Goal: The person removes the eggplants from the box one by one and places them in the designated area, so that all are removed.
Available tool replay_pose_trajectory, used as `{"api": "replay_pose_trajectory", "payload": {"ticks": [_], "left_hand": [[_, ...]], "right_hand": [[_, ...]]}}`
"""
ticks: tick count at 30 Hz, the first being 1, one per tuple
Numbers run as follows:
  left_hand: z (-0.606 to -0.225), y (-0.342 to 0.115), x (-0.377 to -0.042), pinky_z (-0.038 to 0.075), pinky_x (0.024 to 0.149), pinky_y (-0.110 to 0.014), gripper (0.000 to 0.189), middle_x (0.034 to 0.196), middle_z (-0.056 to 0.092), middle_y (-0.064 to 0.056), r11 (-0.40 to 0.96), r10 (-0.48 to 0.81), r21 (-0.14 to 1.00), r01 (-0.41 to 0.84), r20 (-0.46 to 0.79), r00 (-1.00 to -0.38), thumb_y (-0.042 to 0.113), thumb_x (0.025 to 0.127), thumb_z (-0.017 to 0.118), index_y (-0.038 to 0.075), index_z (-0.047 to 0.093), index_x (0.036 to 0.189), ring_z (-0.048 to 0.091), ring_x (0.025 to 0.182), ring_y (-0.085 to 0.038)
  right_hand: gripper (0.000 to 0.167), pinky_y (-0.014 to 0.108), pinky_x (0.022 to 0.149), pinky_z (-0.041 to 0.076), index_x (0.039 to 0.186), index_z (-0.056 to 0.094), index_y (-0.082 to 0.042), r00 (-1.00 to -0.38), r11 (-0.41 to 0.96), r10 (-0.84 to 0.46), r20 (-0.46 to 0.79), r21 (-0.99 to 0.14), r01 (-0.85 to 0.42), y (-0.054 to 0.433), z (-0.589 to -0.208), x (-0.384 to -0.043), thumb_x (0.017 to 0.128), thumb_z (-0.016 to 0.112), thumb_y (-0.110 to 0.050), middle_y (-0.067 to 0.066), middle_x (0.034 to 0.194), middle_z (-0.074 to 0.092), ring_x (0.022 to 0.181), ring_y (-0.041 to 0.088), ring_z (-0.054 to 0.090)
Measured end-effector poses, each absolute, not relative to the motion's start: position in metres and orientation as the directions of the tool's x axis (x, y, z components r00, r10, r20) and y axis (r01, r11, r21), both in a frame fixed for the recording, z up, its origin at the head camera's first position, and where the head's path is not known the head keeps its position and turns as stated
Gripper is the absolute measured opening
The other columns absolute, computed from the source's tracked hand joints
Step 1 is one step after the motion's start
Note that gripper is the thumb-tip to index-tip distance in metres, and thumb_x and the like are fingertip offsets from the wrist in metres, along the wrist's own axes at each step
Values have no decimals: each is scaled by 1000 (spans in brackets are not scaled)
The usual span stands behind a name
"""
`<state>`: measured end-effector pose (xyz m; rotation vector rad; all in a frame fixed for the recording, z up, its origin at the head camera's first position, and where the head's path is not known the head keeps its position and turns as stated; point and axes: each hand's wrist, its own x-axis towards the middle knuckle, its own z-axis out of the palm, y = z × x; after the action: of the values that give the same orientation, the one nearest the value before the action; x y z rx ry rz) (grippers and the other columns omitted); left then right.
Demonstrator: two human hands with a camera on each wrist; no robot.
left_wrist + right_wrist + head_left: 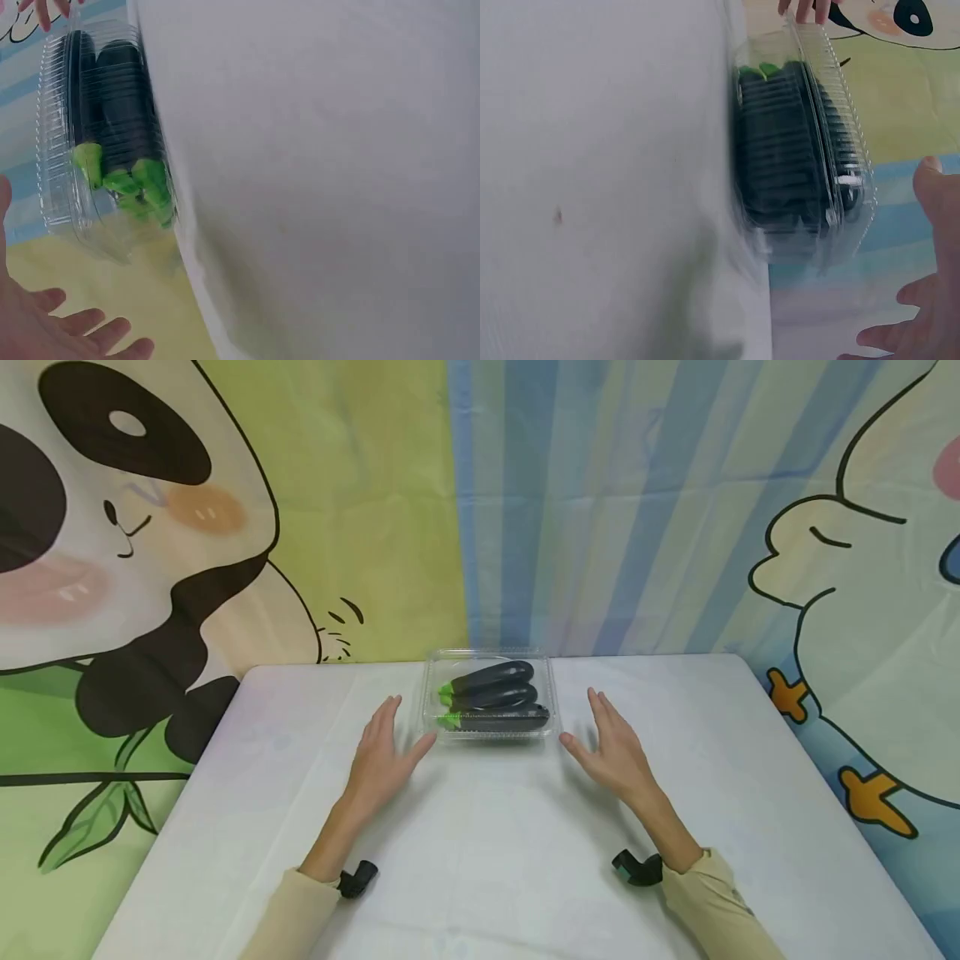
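Observation:
Near the far edge of the table a clear plastic clamshell box (pixel 493 734) sits with its lid down. Inside lie three dark eggplants (pixel 495 697) with green stem ends toward the left. My left hand (pixel 381 762) is held just left of the box, fingers straight and thumb pointing toward it. On the other side my right hand (pixel 613 755) mirrors this, thumb tip close to the box's right front corner. Both hands have nothing in them. The left wrist view shows the box (pixel 97 232) beyond spread fingers, and the right wrist view shows its other end (pixel 795 247).
A white cloth covers the table (pixel 480 860). Behind it hangs a printed backdrop (pixel 600 510) with a panda at left and a white cartoon figure at right. Black wrist cameras (pixel 357 879) are strapped over the beige sleeves.

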<state>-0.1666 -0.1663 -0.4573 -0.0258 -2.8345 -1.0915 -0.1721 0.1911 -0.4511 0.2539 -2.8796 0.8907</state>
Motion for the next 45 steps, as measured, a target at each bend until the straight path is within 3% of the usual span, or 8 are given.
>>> {"api": "replay_pose_trajectory", "payload": {"ticks": [4,9,19,25,33,45], "left_hand": [[-455,-156,-171,26,114,-63,98,164,10,-3,620,-38,784,37,77,-996,72,83,55,26,8,156,16,150,-32],[-455,-149,-176,24,114,-65,97,164,2,-5,590,-37,807,40,76,-996,69,84,56,25,6,156,11,151,-34],[-457,-143,-182,23,117,-60,95,164,5,-5,540,-55,841,-2,32,-998,69,86,54,25,6,156,12,151,-32],[-456,-137,-188,26,115,-63,95,162,10,-10,483,-84,875,-46,-6,-996,68,86,53,22,8,156,18,149,-36],[-461,-136,-190,33,112,-60,94,163,8,-10,391,-25,918,-65,-60,-998,62,89,55,18,6,156,25,147,-38],[-467,-139,-194,25,117,-59,94,162,15,-14,377,-10,920,-111,-116,-993,58,90,56,10,10,156,24,146,-40]], "right_hand": [[95,61,116,23,158,2,-18,-987,743,-130,98,-649,-162,186,-454,-172,90,56,-59,11,164,13,149,37,17],[98,62,116,23,157,-3,-23,-990,711,-130,51,-691,-130,177,-460,-172,89,56,-62,11,164,11,150,37,16],[102,59,118,23,155,-13,-19,-992,542,-123,33,-835,-95,156,-463,-180,91,61,-47,17,163,10,149,37,18],[103,59,117,27,155,-14,-17,-994,425,-111,24,-903,-69,142,-465,-183,91,62,-44,18,163,6,149,40,17],[107,56,115,30,155,-15,-23,-999,288,-53,3,-958,-19,133,-475,-181,89,68,-35,16,164,1,149,40,17],[108,51,117,30,156,-11,-17,-997,247,-68,-23,-969,6,127,-480,-185,88,71,-30,12,164,7,146,43,22]]}}
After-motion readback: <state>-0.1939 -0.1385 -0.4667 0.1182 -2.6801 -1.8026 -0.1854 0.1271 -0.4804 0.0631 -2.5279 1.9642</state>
